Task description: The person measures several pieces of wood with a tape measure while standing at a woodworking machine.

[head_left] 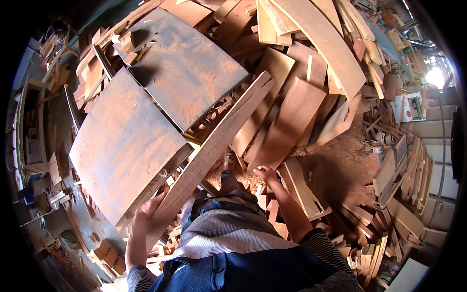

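Note:
A long, rough-sawn wooden plank point(209, 151) slants up and away to the right along the near edge of a machine table. My left hand point(152, 205) is closed around its near part, at the corner of the metal tabletop point(129, 146), which is dusted with sawdust. My right hand point(266, 173) is off the plank, held low above the floor near some boards. Its fingers are curled in, and a small yellow bit shows beside them; whether it is held I cannot make out.
Beyond a narrow gap lies a second metal tabletop point(189, 63) with small wood offcuts point(127, 43) on it. Wide boards point(296, 114) and a large curved board point(326, 44) pile up at the far right. Scrap wood point(369, 253) and sawdust cover the floor at right.

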Tool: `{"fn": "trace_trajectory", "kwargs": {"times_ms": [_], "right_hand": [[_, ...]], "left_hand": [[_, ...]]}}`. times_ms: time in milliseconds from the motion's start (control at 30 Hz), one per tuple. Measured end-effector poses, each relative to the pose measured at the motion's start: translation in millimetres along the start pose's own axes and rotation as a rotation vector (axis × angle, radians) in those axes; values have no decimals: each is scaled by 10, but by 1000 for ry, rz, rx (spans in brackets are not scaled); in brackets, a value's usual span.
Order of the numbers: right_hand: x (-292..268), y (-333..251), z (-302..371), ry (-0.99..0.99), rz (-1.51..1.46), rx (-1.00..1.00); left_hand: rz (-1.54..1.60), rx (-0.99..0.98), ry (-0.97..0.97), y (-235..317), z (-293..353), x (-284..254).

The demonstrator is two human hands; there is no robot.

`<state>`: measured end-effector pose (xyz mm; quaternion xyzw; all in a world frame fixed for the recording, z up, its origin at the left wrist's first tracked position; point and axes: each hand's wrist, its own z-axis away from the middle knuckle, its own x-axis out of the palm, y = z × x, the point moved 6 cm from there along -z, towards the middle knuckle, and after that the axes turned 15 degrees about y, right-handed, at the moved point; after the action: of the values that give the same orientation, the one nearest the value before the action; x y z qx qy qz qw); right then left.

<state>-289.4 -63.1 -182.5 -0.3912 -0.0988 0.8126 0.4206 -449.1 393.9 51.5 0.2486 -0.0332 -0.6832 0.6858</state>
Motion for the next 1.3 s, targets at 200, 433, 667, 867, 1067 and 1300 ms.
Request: {"fn": "trace_trajectory", "kwargs": {"times_ms": [200, 433, 667, 867, 1067, 1300], "right_hand": [[-53, -375, 453, 121, 91, -36], [249, -609, 490, -60, -533, 83], [501, -1755, 523, -167, -609, 107], [306, -2595, 78, 20, -195, -348], [825, -3759, 271, 180, 588, -1336], [1188, -4246, 276, 48, 890, -1382]], "left_hand": [[241, 257, 172, 206, -199, -347], [-407, 763, 541, 779, -913, -814], [-455, 930, 848, 531, -1470, -492], [-315, 991, 923, 315, -1386, -519], [-512, 808, 1026, -260, -1148, -730], [-535, 927, 1208, -429, -1321, -776]]}}
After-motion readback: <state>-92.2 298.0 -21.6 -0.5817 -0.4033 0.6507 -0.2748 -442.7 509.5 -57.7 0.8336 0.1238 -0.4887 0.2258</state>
